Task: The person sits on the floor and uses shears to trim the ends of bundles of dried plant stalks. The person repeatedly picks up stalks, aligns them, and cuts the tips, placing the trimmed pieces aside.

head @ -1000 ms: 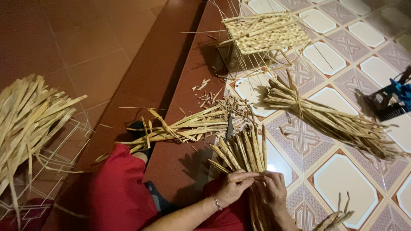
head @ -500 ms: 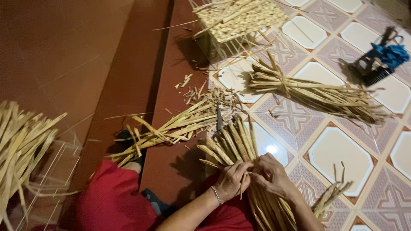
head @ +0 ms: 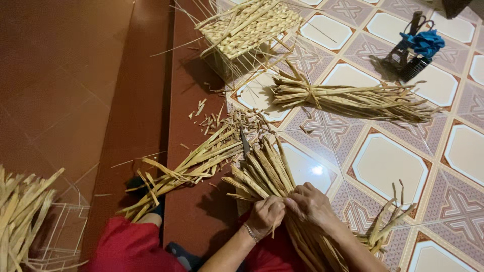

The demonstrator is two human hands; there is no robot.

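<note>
A bundle of dried straw-coloured reed strips [head: 267, 171] lies across my lap and onto the tiled floor. My left hand [head: 264, 215] pinches strips near the bundle's middle, a thin bracelet on its wrist. My right hand [head: 312, 204] sits right beside it, fingers closed around the same bundle. The bundle's lower end runs under my right forearm and out of view. I wear red clothing [head: 131, 249].
A second loose bundle [head: 191, 163] lies left of my hands, with a small knife [head: 245, 142] by it. A tied bundle [head: 353, 98] and a half-woven basket [head: 249, 27] lie farther off. Scissors with a blue cloth [head: 416, 45] at top right. A wire frame with strips [head: 30, 221] at left.
The view has shifted leftward and down, so things sit more to the right. Both hands stay on the bundle, working closer together near its middle.
</note>
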